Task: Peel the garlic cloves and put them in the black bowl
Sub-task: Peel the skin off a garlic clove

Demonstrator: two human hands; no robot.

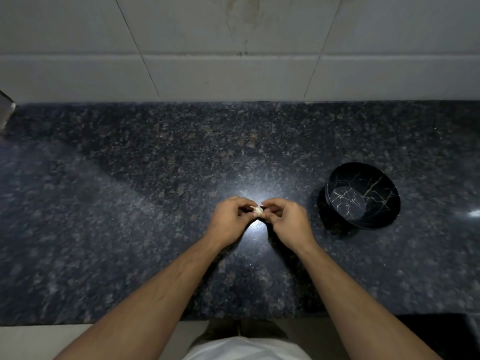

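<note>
I have one clove (258,210) pinched between both hands, held just above the tabletop (155,178) in front of me. My left hand (232,221) curls round its left end, thumb and fingertips closed on it; my right hand (285,219) pinches the right end the same way, fingers (270,203) bent in tight. The clove lies with its long axis roughly left to right, spanning the small gap between my two sets of fingertips. It looks pale and papery, so I judge the skin is at least partly on, though it is too small to tell how much has come away.

What matters for the next move is where the bowl (359,196) lies: off to my right and slightly farther from me than the clove, well apart from both hands. My right hand is the nearer one, so once the skin is off I expect that hand should carry the clove over, with the left letting go.

The bowl appears to hold nothing; I see only its marbled bottom. I see no other cloves or loose skins on the tabletop.
</note>
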